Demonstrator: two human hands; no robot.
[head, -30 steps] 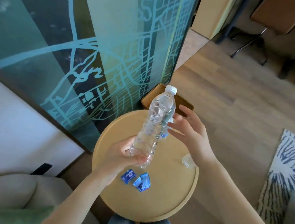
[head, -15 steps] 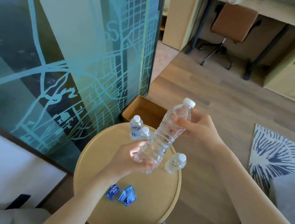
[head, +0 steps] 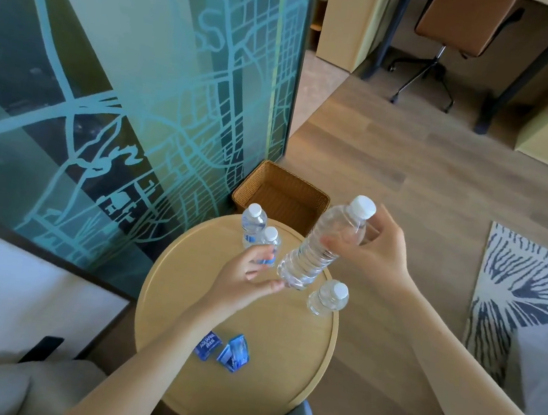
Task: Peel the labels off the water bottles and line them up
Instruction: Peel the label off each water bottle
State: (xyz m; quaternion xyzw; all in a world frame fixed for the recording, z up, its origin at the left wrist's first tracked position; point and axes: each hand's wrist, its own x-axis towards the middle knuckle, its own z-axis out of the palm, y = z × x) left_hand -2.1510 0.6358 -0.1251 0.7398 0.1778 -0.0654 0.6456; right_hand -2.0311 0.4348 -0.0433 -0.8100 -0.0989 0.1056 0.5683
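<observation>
A clear, label-free water bottle [head: 315, 250] with a white cap hangs tilted above the round wooden table [head: 279, 373]. My right hand [head: 372, 250] grips its upper part near the neck. My left hand [head: 243, 279] is just off its base, fingers apart, fingertips close to the bottom. Another label-free bottle [head: 327, 298] stands on the table's right side. Two bottles with blue labels [head: 254, 224] [head: 271, 241] stand at the far edge, partly behind my left hand. Two peeled blue labels [head: 208, 346] [head: 234, 357] lie near the front.
A woven basket [head: 281, 194] sits on the floor just behind the table. A glass panel with a map pattern [head: 136, 80] rises at the left. A patterned rug [head: 525, 283] lies to the right, an office chair [head: 460, 30] and desk at the back.
My right hand has taken the bottle near its neck. My left hand has let go of the base and opened. The view has tilted up, bringing the standing bottles into sight.
</observation>
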